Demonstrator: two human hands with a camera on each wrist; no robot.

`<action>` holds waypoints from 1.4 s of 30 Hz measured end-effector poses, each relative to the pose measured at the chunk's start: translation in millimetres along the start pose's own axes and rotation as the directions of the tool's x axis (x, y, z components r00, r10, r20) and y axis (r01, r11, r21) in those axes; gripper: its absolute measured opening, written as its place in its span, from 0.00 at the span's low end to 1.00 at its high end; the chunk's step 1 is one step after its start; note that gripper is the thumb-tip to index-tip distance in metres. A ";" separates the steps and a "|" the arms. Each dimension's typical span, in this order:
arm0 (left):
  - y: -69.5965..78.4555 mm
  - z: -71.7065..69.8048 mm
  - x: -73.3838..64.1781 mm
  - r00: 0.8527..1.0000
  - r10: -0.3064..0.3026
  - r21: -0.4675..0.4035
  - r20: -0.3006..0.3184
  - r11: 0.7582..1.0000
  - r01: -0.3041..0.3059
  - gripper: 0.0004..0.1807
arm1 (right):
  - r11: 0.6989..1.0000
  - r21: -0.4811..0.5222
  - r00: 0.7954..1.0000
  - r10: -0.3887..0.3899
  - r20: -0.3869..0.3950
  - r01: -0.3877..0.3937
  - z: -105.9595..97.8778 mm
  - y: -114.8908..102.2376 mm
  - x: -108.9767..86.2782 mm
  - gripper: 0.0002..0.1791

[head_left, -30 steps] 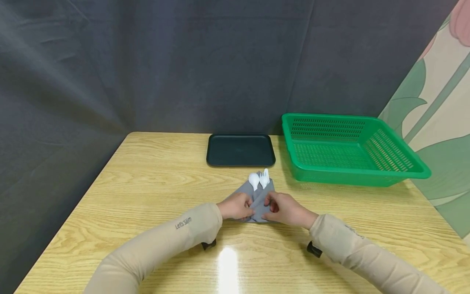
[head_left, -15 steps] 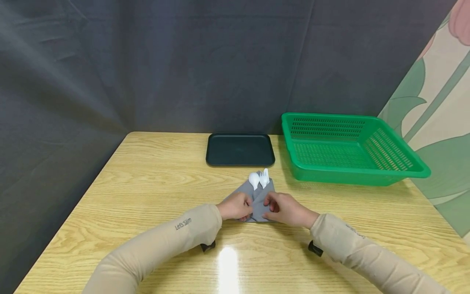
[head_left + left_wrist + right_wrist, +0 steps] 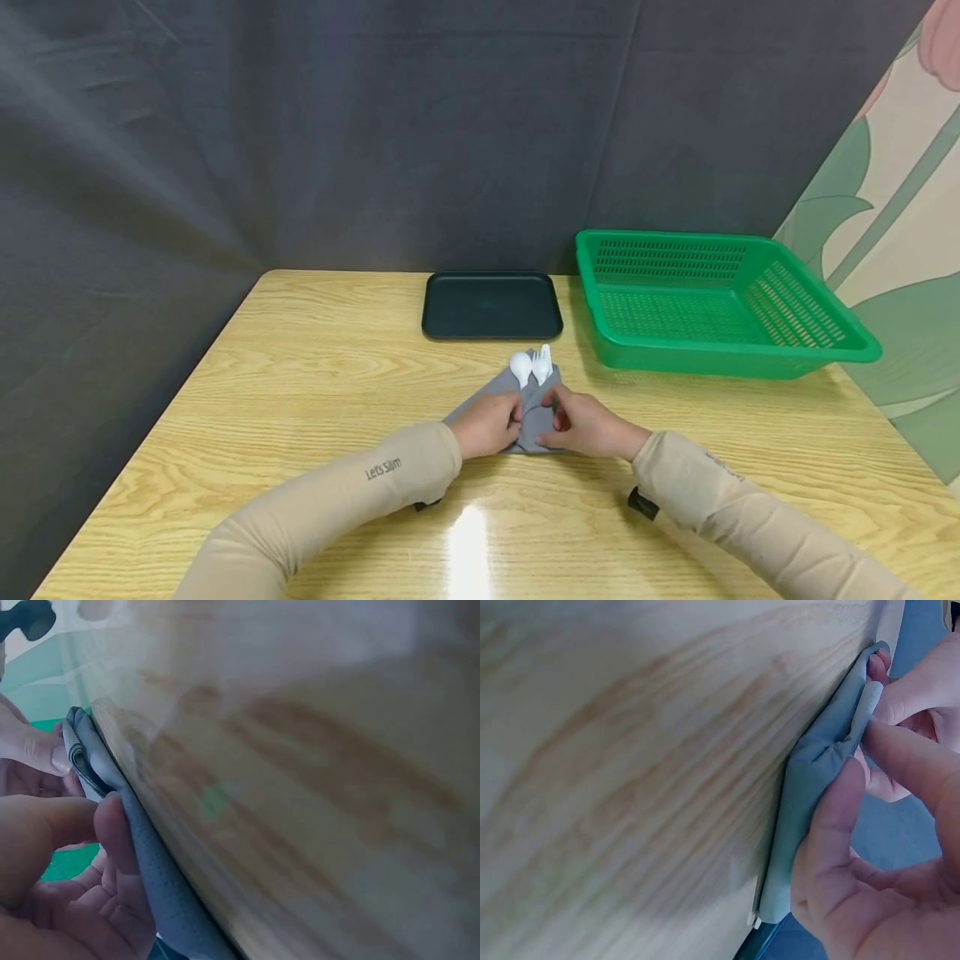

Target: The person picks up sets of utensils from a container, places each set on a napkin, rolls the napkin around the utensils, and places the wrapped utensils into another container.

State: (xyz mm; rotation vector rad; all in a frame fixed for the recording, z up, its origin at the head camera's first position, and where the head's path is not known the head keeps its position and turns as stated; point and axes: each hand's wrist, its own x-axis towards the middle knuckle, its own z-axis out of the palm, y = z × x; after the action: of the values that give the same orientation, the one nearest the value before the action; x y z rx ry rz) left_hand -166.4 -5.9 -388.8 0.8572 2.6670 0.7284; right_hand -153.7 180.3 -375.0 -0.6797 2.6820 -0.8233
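Observation:
A grey cloth napkin (image 3: pixel 538 425) lies folded on the table, partly hidden by both hands. Out of its far end stick the heads of a white spoon (image 3: pixel 521 367), a white fork (image 3: pixel 540 367) and a white knife-like piece (image 3: pixel 547 354). My left hand (image 3: pixel 489 423) pinches the napkin on its left side, fingers curled. From the right, my right hand (image 3: pixel 588 425) holds the folded flap with bent thumb and index finger. In the right wrist view a raised fold of the napkin (image 3: pixel 802 780) lies between the two hands.
Behind the napkin sits a black tray (image 3: pixel 491 307) near the table's back edge. A green perforated basket (image 3: pixel 701 357) stands at the back right. A dark curtain (image 3: pixel 450 133) hangs behind the wooden table (image 3: pixel 315 367).
My left hand has shifted slightly to the right over the napkin, covering more of its middle. The right hand stays almost in place. Tray and basket have not moved.

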 end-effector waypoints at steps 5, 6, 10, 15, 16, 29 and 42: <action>2.1 1.4 -0.2 1.000 0.021 0.074 0.005 0.997 -0.022 0.08 | 1.000 0.001 1.000 -0.002 0.006 0.002 0.9 0.2 -0.1 0.18; 2.4 1.2 -0.5 1.000 0.021 0.077 0.009 0.997 -0.021 0.07 | 1.000 0.005 1.000 0.005 0.008 -0.005 1.0 0.2 -0.1 0.18; 4.3 -0.9 -2.7 1.000 0.026 0.106 0.009 0.994 -0.027 0.03 | 1.000 0.009 1.000 0.017 0.018 -0.017 1.1 1.2 -0.2 0.18; 6.2 -2.6 -5.4 0.998 0.056 0.217 -0.005 0.975 -0.053 0.03 | 0.999 -0.007 0.999 -0.032 0.035 0.032 0.5 1.5 0.1 0.16; 6.6 -2.7 -5.9 0.998 0.062 0.243 -0.009 0.968 -0.058 0.03 | 0.999 -0.010 0.998 -0.047 0.042 0.047 0.1 1.1 0.1 0.16; -1.1 -5.8 -6.2 0.993 0.114 0.251 0.030 0.961 -0.118 0.08 | 0.993 -0.054 0.992 -0.104 0.066 0.107 0.0 -3.7 1.5 0.20; -0.9 -5.2 -12.5 0.988 0.154 0.362 0.021 0.920 -0.151 0.17 | 0.992 -0.103 0.996 -0.070 0.063 0.076 0.2 -10.8 2.2 0.31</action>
State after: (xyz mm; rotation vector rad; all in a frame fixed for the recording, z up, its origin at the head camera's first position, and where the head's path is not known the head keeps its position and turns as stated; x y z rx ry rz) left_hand -158.7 -16.0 -383.9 1.1646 2.8117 0.2658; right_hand -151.6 171.2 -369.1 -0.8178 2.6765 -0.6712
